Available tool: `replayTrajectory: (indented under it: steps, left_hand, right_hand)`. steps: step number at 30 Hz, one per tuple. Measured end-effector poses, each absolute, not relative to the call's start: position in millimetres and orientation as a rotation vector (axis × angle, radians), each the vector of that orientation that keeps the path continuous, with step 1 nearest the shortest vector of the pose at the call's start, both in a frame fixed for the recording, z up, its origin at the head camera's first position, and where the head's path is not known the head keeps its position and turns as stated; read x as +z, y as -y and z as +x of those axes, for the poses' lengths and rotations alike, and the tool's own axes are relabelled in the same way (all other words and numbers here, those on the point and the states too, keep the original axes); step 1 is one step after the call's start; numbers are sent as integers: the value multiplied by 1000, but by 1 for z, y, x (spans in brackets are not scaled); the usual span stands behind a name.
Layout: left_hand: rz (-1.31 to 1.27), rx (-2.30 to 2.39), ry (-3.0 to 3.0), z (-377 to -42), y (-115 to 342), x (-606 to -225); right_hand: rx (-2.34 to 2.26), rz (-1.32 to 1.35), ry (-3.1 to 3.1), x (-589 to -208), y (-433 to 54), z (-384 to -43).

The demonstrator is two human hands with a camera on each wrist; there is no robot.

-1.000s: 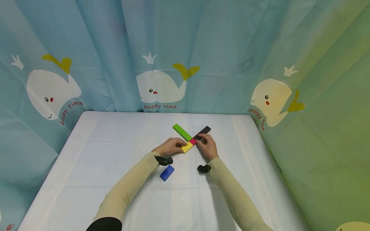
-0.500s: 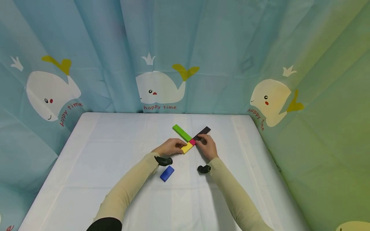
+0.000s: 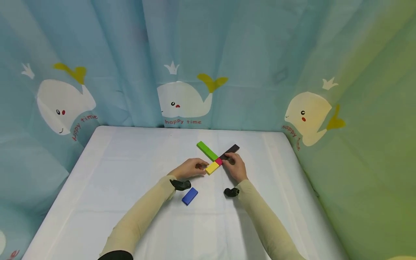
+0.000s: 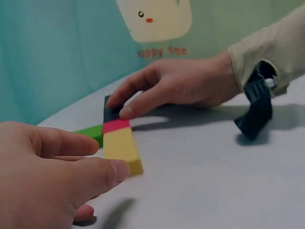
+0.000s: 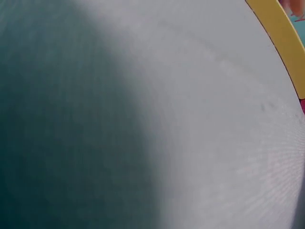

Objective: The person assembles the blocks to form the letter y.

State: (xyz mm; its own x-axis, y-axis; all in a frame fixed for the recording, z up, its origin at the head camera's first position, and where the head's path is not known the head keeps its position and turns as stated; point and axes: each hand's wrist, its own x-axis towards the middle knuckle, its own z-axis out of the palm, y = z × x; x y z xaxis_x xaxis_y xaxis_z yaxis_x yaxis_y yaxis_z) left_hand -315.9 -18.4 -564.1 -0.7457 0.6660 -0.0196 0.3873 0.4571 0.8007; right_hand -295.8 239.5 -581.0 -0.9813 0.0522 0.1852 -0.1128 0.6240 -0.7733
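Note:
On the white table, a yellow block [image 3: 212, 168], a small pink-red block [image 3: 219, 161] and a black block [image 3: 233, 148] lie end to end in a slanting row. A long green block [image 3: 207, 151] meets this row at the pink-red one. My right hand [image 3: 237, 168] pinches the black block's near part between thumb and index finger, also seen in the left wrist view. Just left of the yellow block, my left hand [image 3: 188, 168] has its thumb and fingers parted and holds nothing. The right wrist view catches only part of the yellow block [image 5: 281, 40] and an edge of pink-red.
A blue block [image 3: 190, 196] lies by itself nearer to me, below the left wrist. Dark straps [image 3: 232, 192] hang at both wrists. Behind and beside the table [image 3: 136, 151] stands a blue-green curtain [image 3: 253, 104] printed with whales.
My left hand has let go of the yellow block and moved slightly left of it. The right hand stays at the black block. The head view has shifted a little.

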Motion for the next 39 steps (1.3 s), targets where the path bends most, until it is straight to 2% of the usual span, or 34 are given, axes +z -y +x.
replayTrajectory:
  steps: [11,21,27,39]
  left_hand:
    - [861,1190,-2319,-271,81,-566]
    - [1055,1130,-2232,-229,98,-566]
    - [1166,1043,-2300,-221,95,-569]
    - [1176,978,-2348,-224,91,-566]
  right_hand:
    - [1287,78,2631,-585,-247,-293]
    - [1279,60,2646,-588,-253,-291]
    - [1242,105,2635,-592,-252,-295]
    - [1276,114,2625,-588,-242,-298]
